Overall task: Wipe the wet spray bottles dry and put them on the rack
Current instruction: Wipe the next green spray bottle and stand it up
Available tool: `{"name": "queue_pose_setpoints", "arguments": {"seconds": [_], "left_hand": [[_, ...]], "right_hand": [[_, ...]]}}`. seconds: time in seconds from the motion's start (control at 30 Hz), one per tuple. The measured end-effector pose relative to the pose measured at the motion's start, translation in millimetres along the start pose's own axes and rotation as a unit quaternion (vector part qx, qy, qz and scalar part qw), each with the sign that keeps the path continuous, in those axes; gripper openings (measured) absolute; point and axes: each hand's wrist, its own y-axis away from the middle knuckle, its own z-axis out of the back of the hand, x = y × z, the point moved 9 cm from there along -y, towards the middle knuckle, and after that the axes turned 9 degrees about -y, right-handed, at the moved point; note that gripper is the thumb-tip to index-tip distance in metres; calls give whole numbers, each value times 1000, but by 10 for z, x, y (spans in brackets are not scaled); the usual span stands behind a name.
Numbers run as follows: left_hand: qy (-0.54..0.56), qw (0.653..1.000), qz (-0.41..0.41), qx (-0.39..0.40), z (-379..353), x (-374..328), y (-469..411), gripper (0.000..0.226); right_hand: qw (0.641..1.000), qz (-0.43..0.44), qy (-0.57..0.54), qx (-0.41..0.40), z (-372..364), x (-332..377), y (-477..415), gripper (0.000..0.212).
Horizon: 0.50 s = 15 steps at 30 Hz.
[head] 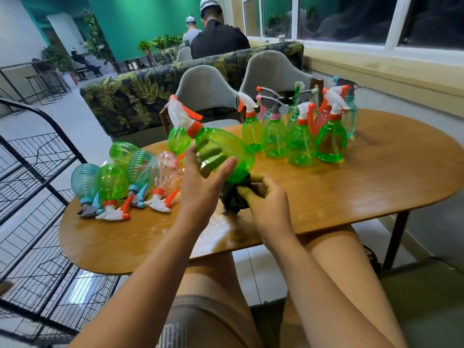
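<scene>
Your left grip (200, 187) holds the green spray bottle (226, 149) above the counter (364, 197), long axis tilted nozzle up-left, base toward your right grip (268, 199), which pinches the dark cloth (233, 197) against it; the rack (37, 172) stands left, nearer the left grip; about six lying bottles (113, 182) and roughly nine upright bottles (331, 139) wait.

A green spray bottle (226, 146) with a white and orange top tilts above the middle of the table (376, 177), a dark cloth (233, 197) bunched at its bottom, while a bunch of bottles (113, 182) lies at the table's left end, a row of bottles (300, 144) (mostly green) stands at its far right, and a black wire rack (37, 173) stands left of the table.
</scene>
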Motion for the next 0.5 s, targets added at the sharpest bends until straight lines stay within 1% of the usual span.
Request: {"name": "queue_pose_setpoints", "arguments": {"seconds": [0.07, 0.13, 0.23, 0.37, 0.43, 0.5], "left_hand": [[-14, 1000, 3, -5, 71, 57, -46, 73], [-19, 1000, 16, 0, 111, 126, -28, 73], [-19, 999, 22, 23, 65, 141, 79, 69], [-11, 999, 7, 46, -81, 20, 86, 59], [-24, 999, -4, 45, -114, -22, -4, 58], [-47, 998, -11, 40, -108, 7, -154, 63]], "right_hand": [[999, 31, -2, -22, 88, 104, -21, 17], [997, 53, -11, -48, 194, 175, -50, 14], [997, 37, -12, -73, 283, 101, -103, 13], [999, -5, 9, -39, 144, -65, -61, 18], [999, 4, 28, -21, 69, -52, -18, 19], [999, 18, 35, -24, 72, -31, -18, 19]]}}
